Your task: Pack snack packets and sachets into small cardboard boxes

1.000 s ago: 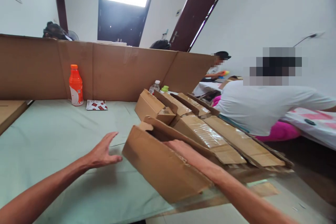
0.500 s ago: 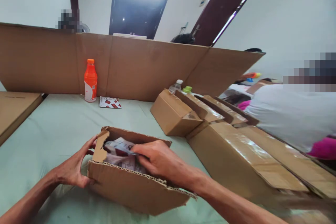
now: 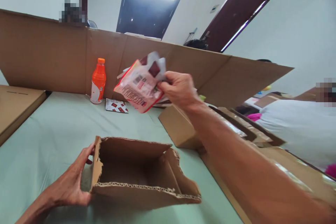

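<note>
My right hand point(image 3: 180, 87) is raised above the table and pinches a bunch of flat food packets point(image 3: 141, 85). The front packet is pale with a red edge, a barcode and small print; others with dark red squares show behind it. My left hand point(image 3: 68, 183) grips the left end of an open cardboard box point(image 3: 131, 192), thumb on the near side and fingers round the far side. Inside the box only bare cardboard is visible, and its cut rim is ragged. Beyond it, a white packet point(image 3: 117, 105) with dark red squares lies flat on the table.
An orange bottle point(image 3: 98, 82) stands by the cardboard screen point(image 3: 110, 52) at the back. More cardboard boxes point(image 3: 178, 126) line the right side, partly behind my right arm. A flat carton point(image 3: 21, 103) lies at left. A person in a white shirt point(image 3: 294, 122) is at the right.
My right hand has come up out of the box with the packets, moving up and away. The box's inside now shows. My left hand keeps hold of the box end.
</note>
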{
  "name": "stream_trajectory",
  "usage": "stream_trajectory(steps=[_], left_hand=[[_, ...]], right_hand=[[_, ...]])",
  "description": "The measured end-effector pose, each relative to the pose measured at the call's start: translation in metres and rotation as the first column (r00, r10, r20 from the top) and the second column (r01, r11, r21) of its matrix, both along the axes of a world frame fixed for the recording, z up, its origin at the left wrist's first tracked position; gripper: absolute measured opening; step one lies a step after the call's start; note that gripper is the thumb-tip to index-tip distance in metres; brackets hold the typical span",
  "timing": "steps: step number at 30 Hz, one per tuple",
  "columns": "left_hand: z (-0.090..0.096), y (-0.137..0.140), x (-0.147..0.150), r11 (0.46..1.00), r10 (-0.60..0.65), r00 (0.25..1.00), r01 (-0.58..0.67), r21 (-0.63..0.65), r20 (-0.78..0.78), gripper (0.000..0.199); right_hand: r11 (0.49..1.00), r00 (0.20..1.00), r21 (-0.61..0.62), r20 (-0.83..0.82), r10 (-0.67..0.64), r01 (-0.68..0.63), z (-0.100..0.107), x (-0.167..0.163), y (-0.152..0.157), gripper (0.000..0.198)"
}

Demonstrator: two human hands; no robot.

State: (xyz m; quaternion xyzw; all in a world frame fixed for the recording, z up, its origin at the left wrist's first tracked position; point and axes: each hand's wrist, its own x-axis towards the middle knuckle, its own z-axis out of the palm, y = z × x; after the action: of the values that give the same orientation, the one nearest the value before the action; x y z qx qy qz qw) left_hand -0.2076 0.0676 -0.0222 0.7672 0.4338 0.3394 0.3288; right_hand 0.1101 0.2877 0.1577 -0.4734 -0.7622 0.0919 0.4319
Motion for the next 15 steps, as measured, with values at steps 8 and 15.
stream_trajectory(steps=[8,15], left_hand=[[-0.006,-0.002,-0.001,1.0,0.003,1.0,-0.003,-0.029,-0.018,0.12],[-0.002,-0.003,-0.006,0.998,0.035,0.999,-0.033,-0.053,0.02,0.116]], right_hand=[[0.987,0.98,-0.106,0.173,-0.1,0.119,-0.074,-0.057,0.079,0.042],[0.991,0.971,-0.131,0.235,0.044,-0.013,-0.13,-0.011,0.019,0.025]])
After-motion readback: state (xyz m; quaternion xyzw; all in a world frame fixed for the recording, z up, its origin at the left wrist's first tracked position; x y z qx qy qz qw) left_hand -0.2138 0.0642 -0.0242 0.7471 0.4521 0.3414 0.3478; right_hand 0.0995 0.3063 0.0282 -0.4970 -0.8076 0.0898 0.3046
